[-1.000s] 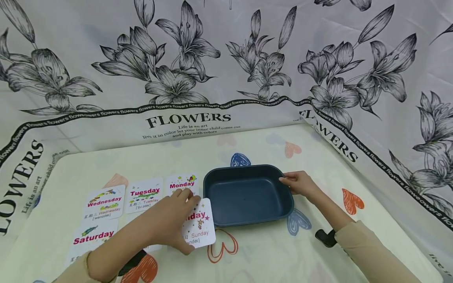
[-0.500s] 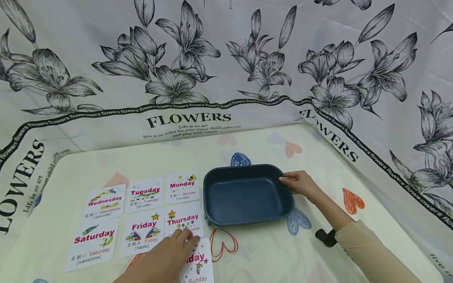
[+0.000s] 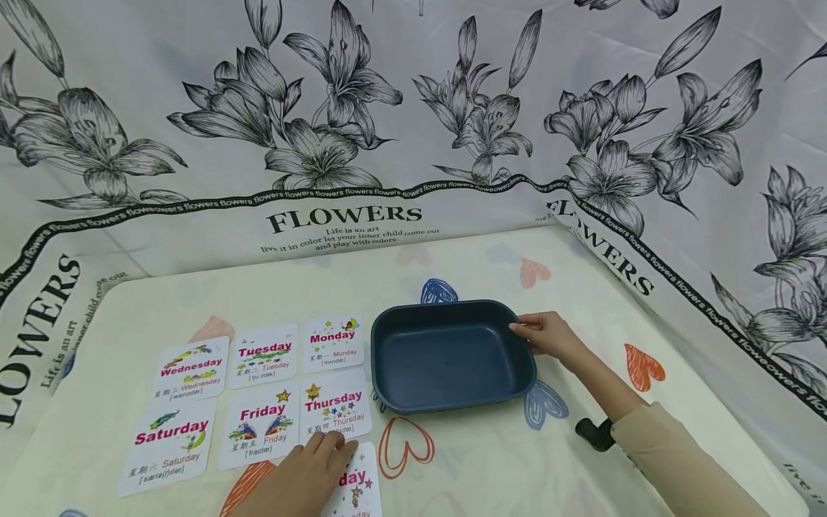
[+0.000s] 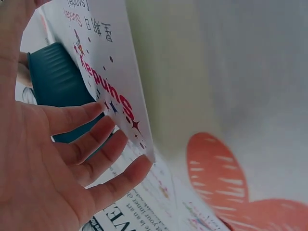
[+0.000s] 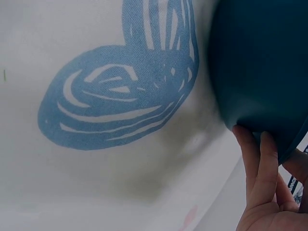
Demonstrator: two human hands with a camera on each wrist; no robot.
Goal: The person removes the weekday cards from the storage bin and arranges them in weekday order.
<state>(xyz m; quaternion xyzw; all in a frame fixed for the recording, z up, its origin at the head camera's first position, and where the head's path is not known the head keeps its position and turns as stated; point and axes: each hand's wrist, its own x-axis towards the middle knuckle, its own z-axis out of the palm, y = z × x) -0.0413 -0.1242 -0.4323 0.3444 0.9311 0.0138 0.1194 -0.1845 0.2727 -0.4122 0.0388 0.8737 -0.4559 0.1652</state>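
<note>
My left hand (image 3: 297, 474) holds a white flashcard printed "Sunday" (image 3: 358, 488) below the card rows. In the left wrist view, the fingertips lie along one edge of the Sunday card (image 4: 108, 57), and the thumb side is at the upper left. The lower part of this card runs out of the head view. On the right, my right hand (image 3: 545, 334) pinches the right rim of a dark blue plastic basin (image 3: 446, 362), thumb over the edge. The right wrist view has its fingers (image 5: 267, 163) under the outer wall of the basin (image 5: 264, 62).
Two rows of day cards lie left of the basin: Wednesday (image 3: 192, 370), Tuesday (image 3: 263, 355) and Monday (image 3: 333, 345) behind, Saturday (image 3: 169, 449), Friday (image 3: 260, 424) and Thursday (image 3: 336, 402) in front. A black object (image 3: 594, 434) sits by the right forearm. Flowered curtains (image 3: 323, 93) stand behind.
My left hand has drawn the Sunday card back toward me from beside the basin, uncovering the Monday, Thursday and Friday cards. The right hand and the basin have stayed in place.
</note>
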